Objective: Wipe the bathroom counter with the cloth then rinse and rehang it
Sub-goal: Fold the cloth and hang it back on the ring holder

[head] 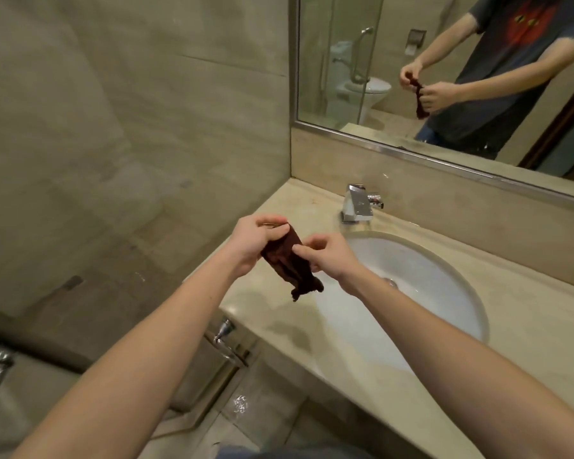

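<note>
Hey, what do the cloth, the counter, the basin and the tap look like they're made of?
Cloth: soft dark brownish-red fabric, maybe terry or microfibre; it hangs limp and creased. Counter: polished beige stone, probably marble, going by the faint veining and soft sheen. Basin: white glazed ceramic, judging by its smooth gloss. Tap: chromed metal, mirror-bright and angular.
</note>
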